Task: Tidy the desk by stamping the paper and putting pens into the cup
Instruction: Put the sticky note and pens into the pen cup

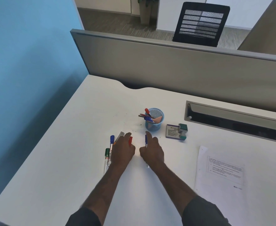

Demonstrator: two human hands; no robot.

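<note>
Head view looks down on a white desk (68,160) with both hands laid side by side near its middle. Left hand (123,150) lies palm down over a red-capped pen (130,139), fingers loosely curled around it; the red cap sticks out past the fingertips toward 12 o'clock, and whether the pen is truly gripped cannot be told. Right hand (152,150) is wrapped around a blue-capped pen (146,141), whose long axis runs 12 to 6 o'clock, blue cap up at 12 and the white tail showing below the palm at 6.

At 9 o'clock of the left hand lie three more pens, all roughly aligned 12 to 6, leaning slightly toward 1: a blue-capped marker (111,141), a green-capped marker (107,159) nearer the body, and a clear-barrelled pen (119,136) partly under the fingers.

Blue mesh cup (154,124) stands upright at 12 o'clock of the hands, already holding several pens that lean out toward 10 o'clock. At its 3 o'clock sits a stamp pad box (173,131) with a stamp (183,131) touching its right side. Printed paper (220,173) lies flat at 4 o'clock, well apart from the hands.
</note>
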